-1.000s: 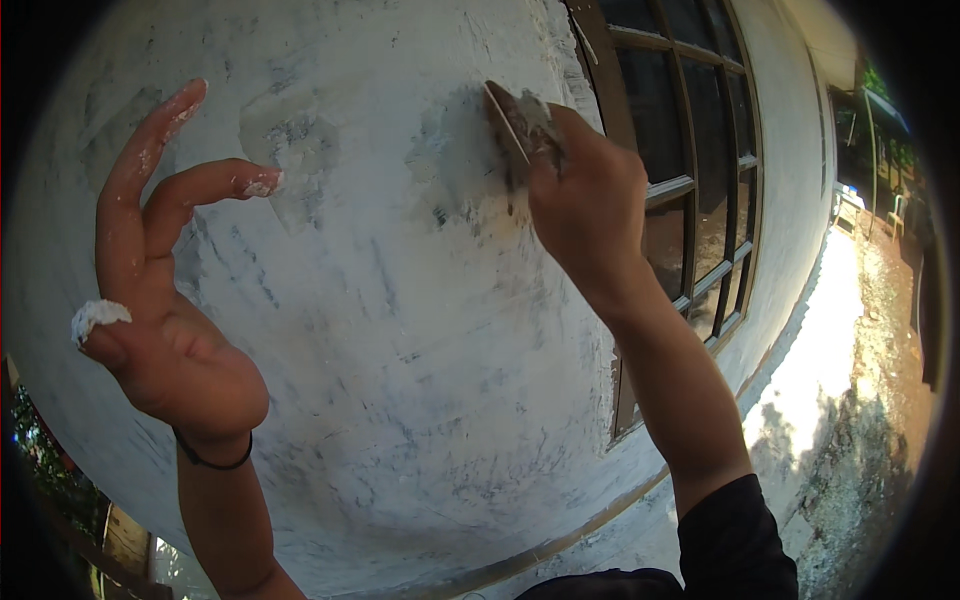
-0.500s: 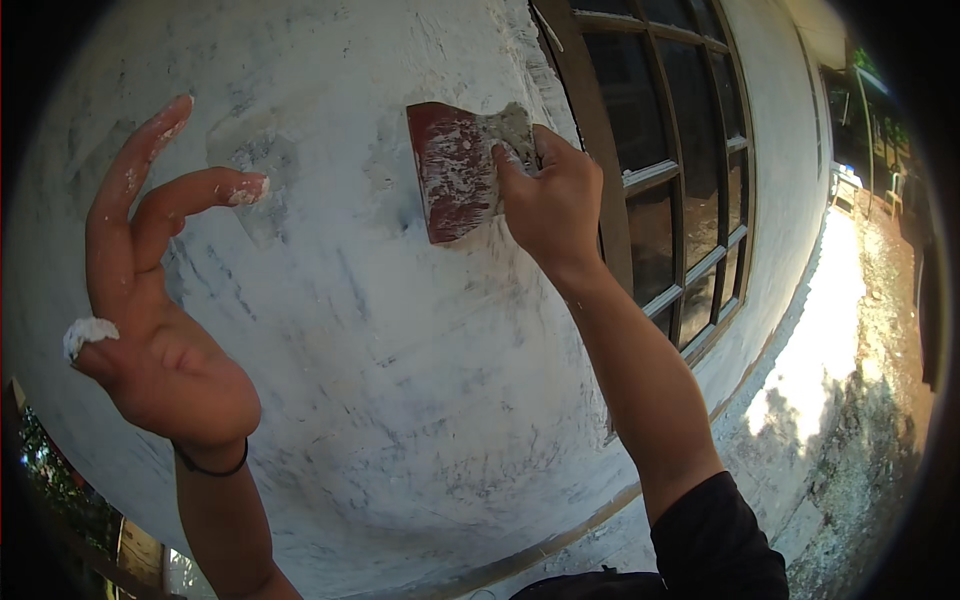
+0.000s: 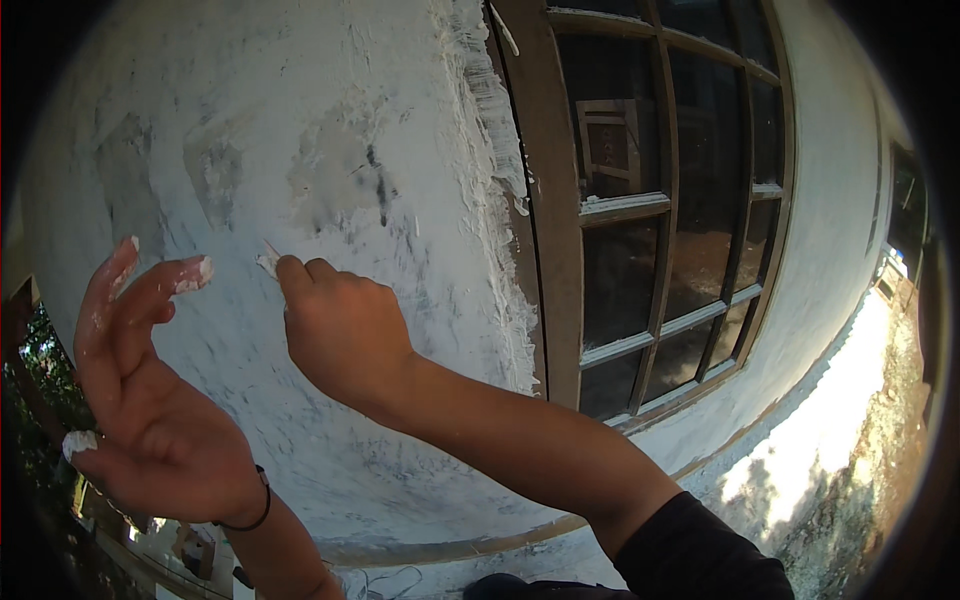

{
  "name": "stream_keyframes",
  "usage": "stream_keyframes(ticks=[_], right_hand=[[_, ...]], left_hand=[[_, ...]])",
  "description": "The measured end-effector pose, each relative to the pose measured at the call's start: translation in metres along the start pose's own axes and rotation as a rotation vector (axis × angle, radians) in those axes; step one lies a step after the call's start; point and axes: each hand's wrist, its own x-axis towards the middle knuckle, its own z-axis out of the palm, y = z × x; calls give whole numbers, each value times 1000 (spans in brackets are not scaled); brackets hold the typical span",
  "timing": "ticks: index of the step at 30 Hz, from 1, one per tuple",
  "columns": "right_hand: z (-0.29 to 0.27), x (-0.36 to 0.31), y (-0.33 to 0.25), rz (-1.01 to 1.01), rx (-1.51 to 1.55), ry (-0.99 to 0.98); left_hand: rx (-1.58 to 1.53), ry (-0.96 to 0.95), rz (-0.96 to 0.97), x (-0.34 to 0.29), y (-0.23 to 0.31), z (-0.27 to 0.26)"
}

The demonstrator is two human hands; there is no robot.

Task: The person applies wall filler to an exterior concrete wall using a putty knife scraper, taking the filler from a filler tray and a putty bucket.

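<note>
My right hand [image 3: 345, 340] is closed round a putty knife [image 3: 268, 260], seen earlier with a wide reddish-brown blade. Now only a small whitish bit of it shows beyond my fingers; the blade is hidden or edge-on. It is close to the white-coated wall [image 3: 430, 310], left of the rough white ridge [image 3: 485, 130] along the window frame. Touching or just off the wall, I cannot tell. To the left, my left hand [image 3: 165, 420] is raised, palm up and fingers apart, with white paste on its thumb and fingertips. Grey patches [image 3: 335, 170] mark the wall above both hands.
A window with a brown wooden frame [image 3: 550, 200] and dark panes stands to the right, white smears on its crossbars. Sunlit ground [image 3: 810, 450] runs along the wall's foot at the right. Leaves [image 3: 50, 370] show at the far left.
My right hand has moved left and down with the putty knife, whose blade has turned out of sight. My left hand is lower. The view has shifted, bringing more of the window in.
</note>
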Motion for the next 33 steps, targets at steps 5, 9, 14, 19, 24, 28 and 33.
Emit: stream_keyframes(ticks=[5, 9, 14, 19, 24, 28, 33], right_hand=[[-97, -61, 71, 276, 494, -178], [-252, -130, 172, 856, 561, 1], [-466, -242, 253, 1166, 409, 501], [-655, -361, 264, 1297, 22, 981], [-742, -419, 217, 1225, -155, 1440], [-805, -440, 248, 1111, -332, 1729], [-927, -502, 327, 1030, -178, 1721]], left_hand=[[-223, 81, -139, -83, 40, 81], [-416, -8, -272, -160, 60, 226], [-827, -71, -394, -212, 129, 472], [-1400, -644, -510, -265, 266, 717], [-1747, -1038, -359, -248, 406, 836], [-1928, -1214, -136, -246, 483, 937], [-1811, -1218, 50, -266, 558, 1058]])
